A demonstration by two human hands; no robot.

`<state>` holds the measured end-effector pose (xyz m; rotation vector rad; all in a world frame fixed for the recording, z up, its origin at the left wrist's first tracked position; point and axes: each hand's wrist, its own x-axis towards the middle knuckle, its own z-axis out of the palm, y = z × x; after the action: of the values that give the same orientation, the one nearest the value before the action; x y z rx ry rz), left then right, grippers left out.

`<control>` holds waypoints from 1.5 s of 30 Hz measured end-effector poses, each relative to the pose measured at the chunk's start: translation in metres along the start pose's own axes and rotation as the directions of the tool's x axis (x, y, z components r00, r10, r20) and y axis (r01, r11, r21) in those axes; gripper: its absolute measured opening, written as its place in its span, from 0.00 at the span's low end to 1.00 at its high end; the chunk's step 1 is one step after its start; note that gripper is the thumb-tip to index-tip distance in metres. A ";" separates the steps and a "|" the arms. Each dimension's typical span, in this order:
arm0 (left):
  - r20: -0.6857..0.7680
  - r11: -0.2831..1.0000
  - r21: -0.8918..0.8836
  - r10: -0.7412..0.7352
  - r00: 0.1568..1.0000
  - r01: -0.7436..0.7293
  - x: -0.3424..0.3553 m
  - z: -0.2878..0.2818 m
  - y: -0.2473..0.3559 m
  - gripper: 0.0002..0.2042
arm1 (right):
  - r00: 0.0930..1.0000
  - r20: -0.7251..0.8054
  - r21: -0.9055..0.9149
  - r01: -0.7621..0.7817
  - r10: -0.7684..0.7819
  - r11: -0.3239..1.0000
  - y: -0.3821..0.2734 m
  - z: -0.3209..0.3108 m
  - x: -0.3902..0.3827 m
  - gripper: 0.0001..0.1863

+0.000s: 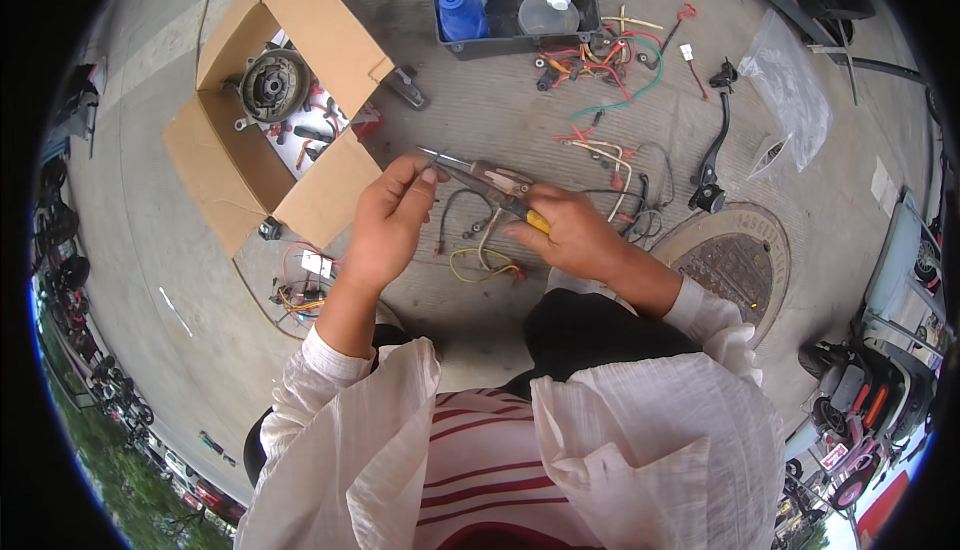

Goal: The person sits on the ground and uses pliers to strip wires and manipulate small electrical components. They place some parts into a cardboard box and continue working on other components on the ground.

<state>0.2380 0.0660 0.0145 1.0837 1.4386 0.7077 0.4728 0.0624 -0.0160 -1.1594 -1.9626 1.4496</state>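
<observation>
My left hand (392,212) is closed, its thumb and forefinger pinched on something too small to make out. My right hand (578,235) grips a long dark tool with a yellow handle (538,221), which looks like pliers. The tool's narrow end reaches my left fingertips. A screwdriver (500,180) with a brownish handle and metal shaft shows just beyond the tool; whether it lies on the ground or is held I cannot tell. Under my hands lie a loose yellow wire (463,272) and a dark cable (445,218).
An open cardboard box (225,145) at far left holds a round metal hub (275,86) and small parts. A black bin (465,47) with bottles stands ahead. Right of it lie tangled wires (612,58), a brake lever (714,145), a plastic bag (790,90) and a manhole cover (735,265).
</observation>
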 end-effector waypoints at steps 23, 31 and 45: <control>-0.074 0.990 0.124 -0.056 0.996 0.064 -0.002 0.008 -0.022 0.22 | 0.997 0.043 -0.060 -0.060 0.063 0.996 0.005 0.001 -0.008 0.23; -0.375 0.999 0.031 0.002 0.927 0.011 0.008 -0.014 -0.016 0.25 | 0.989 -0.081 -0.141 -0.136 0.125 0.981 0.010 0.000 -0.015 0.22; 0.275 0.635 -0.667 -0.278 0.920 0.391 0.006 -0.007 -0.010 0.04 | 0.993 -0.117 -0.050 0.005 -0.010 0.999 0.033 0.015 -0.013 0.12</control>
<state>0.2290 0.0684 0.0044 0.2277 1.0330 0.7924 0.4807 0.0462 -0.0502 -1.2284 -1.9300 1.3053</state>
